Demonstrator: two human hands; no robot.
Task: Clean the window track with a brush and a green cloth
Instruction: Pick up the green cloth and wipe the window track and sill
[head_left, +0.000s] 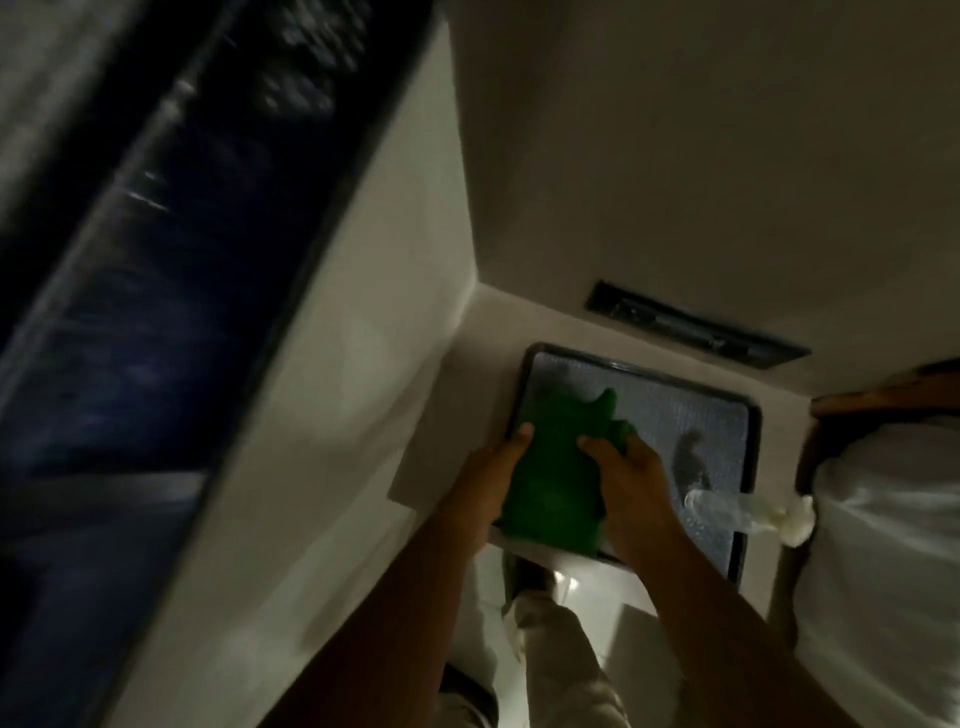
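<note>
The left hand (501, 465) and right hand (626, 475) each pinch a side edge of the green cloth (556, 478), held over the near-left corner of a dark-rimmed tray (748, 415); it looks soft, light and floppy, best gripped bunched, and a clear bottle (727, 509) lies beyond.

You get a dim, grainy frame: window (156, 270) smeared by motion blur, wide-angle bending at edges, small floor (563, 579) glare.
</note>
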